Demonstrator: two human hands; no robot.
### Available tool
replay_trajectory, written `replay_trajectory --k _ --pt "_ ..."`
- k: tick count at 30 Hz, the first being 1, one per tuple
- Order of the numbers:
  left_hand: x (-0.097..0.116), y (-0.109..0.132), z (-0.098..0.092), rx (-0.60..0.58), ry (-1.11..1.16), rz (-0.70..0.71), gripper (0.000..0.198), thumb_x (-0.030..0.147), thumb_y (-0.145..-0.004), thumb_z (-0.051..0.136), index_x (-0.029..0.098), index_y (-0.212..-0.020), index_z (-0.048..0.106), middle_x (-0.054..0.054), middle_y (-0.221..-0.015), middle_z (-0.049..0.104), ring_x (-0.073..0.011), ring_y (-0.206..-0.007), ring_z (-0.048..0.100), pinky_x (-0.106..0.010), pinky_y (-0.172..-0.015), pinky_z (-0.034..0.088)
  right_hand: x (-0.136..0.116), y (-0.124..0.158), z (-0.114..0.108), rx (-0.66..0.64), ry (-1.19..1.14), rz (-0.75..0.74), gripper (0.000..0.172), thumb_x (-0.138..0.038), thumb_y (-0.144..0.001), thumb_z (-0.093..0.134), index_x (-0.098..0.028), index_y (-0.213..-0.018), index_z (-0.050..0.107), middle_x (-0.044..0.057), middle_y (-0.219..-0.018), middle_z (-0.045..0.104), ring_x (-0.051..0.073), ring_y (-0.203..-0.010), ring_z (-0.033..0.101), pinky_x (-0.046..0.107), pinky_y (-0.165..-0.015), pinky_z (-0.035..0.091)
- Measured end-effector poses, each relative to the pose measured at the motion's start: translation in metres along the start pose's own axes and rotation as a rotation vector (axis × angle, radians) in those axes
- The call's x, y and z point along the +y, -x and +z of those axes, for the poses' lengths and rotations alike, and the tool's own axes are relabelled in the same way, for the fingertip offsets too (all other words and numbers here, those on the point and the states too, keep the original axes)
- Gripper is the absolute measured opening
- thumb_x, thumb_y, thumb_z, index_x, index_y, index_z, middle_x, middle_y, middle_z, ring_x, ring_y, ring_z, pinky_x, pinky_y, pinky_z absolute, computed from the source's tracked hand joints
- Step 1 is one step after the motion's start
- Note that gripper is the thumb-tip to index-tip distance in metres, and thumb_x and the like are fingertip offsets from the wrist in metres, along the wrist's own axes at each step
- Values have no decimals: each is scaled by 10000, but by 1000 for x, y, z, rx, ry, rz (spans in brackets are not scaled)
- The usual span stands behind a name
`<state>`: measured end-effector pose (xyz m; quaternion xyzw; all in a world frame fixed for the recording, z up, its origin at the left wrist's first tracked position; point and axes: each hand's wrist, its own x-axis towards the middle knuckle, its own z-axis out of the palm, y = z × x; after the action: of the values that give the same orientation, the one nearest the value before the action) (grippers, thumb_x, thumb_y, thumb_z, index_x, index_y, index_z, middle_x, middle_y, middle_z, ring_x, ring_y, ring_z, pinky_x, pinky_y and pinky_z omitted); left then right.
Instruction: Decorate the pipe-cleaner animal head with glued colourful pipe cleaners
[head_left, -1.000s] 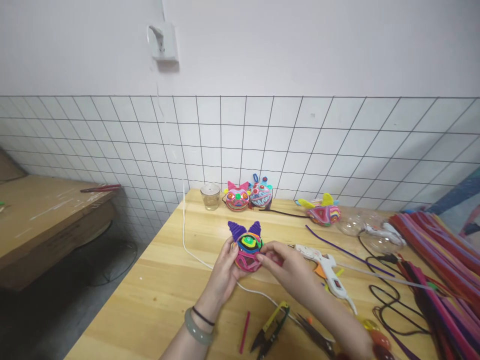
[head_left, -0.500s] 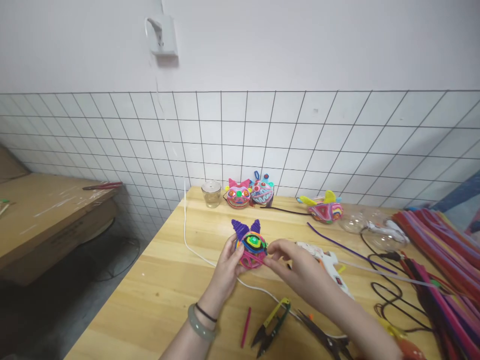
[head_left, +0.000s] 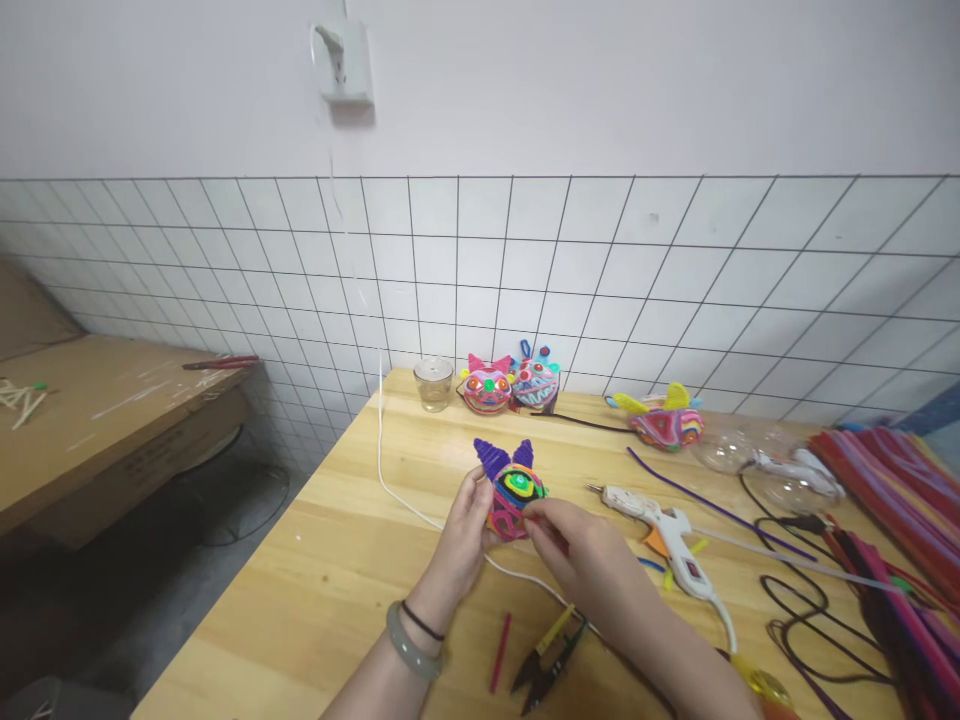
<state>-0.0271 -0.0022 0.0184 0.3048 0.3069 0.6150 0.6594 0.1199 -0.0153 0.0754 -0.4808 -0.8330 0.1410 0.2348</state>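
My left hand (head_left: pixel 466 525) grips a pipe-cleaner animal head (head_left: pixel 507 515) from its left side, just above the wooden table. The head has two purple ears, a ringed eye with a green centre, and pink loops below. At its lower right edge my right hand (head_left: pixel 574 540) is closed in a pinch; what the fingertips hold is hidden. Below the hands lie a short pink pipe cleaner piece (head_left: pixel 501 652) and a pair of thread snips (head_left: pixel 551 660), partly covered by my right forearm. Right of my right hand rests a white hot glue gun (head_left: pixel 667 540).
Along the wall stand a glass cup (head_left: pixel 433 388), a pink-eared head (head_left: pixel 487 385), a blue one (head_left: pixel 536 382) and a fish-like figure (head_left: pixel 670 422). Clear plastic shells (head_left: pixel 731 450), a purple pipe cleaner (head_left: pixel 712 500), black cord (head_left: pixel 787 620) and pipe-cleaner bundles (head_left: pixel 900 490) lie to the right.
The view has shifted slightly, so the scene sits further right. My right fingers have closed in against the head's lower right edge, and my forearm now hides more of the snips.
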Motion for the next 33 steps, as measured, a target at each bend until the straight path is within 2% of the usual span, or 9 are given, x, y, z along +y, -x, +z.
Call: replay_trajectory --k 4,14,19,28,33 --pt "2 2 1 -27 49 12 336 432 -868 550 249 -1150 562 -71 -1143 642 -202 -942 639 -336 -721 557 3 1 2 48 -6 -76 261 -172 -906 422 -207 -994 665 64 -939 743 209 -825 700 309 -728 518" --pt "0 1 -3 -1 -8 -13 392 349 -793 669 258 -1161 568 -73 -1168 641 -203 -920 645 -293 -691 548 0 2 4 89 148 -193 288 -149 -905 422 -188 -981 697 100 -872 736 212 -772 699 306 -692 529" --pt "2 1 0 25 -9 -24 374 364 -763 694 239 -1099 588 -65 -1122 662 -221 -925 648 -279 -652 541 -1 1 9 97 137 -151 247 -159 -905 436 -193 -919 681 84 -852 737 208 -768 697 300 -701 519" --pt "6 1 3 56 -14 -15 385 380 -748 698 231 -1080 571 -55 -1059 668 -238 -899 653 -328 -649 553 -2 6 2 90 -62 -16 155 -211 -879 503 -212 -830 651 20 -685 706 170 -587 647 257 -548 479" --pt "6 -1 1 19 24 7 347 373 -774 674 235 -1079 581 -53 -1052 684 -249 -945 652 -359 -721 547 5 13 -6 93 -82 -72 185 -207 -893 490 -213 -871 674 38 -738 718 176 -639 661 265 -586 497"
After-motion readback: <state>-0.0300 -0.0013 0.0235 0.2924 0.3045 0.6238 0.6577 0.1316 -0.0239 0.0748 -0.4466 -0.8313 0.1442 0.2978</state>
